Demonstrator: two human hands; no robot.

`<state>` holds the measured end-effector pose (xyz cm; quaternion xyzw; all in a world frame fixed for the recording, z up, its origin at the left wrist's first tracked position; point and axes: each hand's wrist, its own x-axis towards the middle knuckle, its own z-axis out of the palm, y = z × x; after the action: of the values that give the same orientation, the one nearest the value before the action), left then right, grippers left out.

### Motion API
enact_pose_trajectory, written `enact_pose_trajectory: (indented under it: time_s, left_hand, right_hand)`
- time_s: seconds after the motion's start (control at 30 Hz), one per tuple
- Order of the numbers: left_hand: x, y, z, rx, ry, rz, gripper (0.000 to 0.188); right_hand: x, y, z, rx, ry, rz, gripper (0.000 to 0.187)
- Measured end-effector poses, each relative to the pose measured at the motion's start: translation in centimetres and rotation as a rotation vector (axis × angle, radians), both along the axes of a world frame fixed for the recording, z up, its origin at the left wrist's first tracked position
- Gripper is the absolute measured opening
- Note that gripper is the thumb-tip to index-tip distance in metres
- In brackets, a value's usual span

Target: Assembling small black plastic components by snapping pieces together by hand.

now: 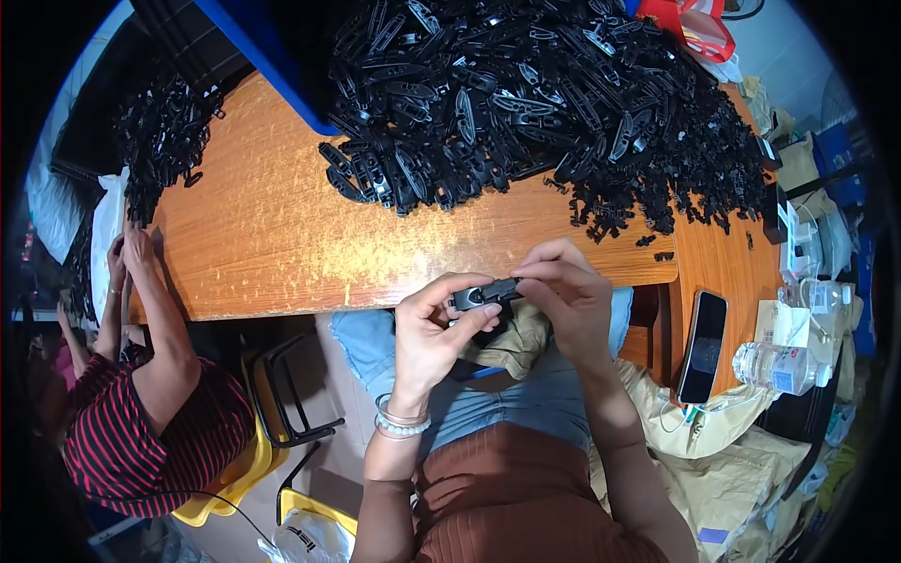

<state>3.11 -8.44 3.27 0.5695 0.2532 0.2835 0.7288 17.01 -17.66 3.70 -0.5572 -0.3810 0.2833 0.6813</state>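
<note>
Black part [476,296] partly hidden by hands [427,328]; pile [507,103] cut by top edge; tiny pieces [610,208] indistinct

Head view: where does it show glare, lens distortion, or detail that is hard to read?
In the head view, glare brightens the wooden table; in the head view, the heap of black parts glints in small highlights; the head view's fisheye frame rounds off into black corners; fine detail on the held black piece is hard to read there.

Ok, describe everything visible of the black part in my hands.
The black part looks like plastic, glossy toward its left end, with a darker, blocky section at the right. It is above your lap, near the wooden table; your left hand holds it, and your right hand pinches its right end.
</note>
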Motion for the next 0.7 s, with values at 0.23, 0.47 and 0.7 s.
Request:
enact_pose_trajectory:
  time_s: [0.23,0.47,0.7]
  left_hand:
    - [0.1,-0.7,0.3,-0.039,0.024,-0.005,0.027]
    - [2.2,-2.4,0.4,-0.184,-0.134,0.100,0.034]
    - [0.5,-1.4,-0.7,-0.087,0.068,-0.073,0.024]
  right_hand:
    - [-1.2,-0.8,-0.6,-0.004,-0.061,-0.150,0.009]
    - [-2.0,-1.2,-1.5,-0.004,0.208,-0.131,0.008]
    - [-1.3,-1.7,-1.5,-0.016,-0.260,-0.119,0.010]
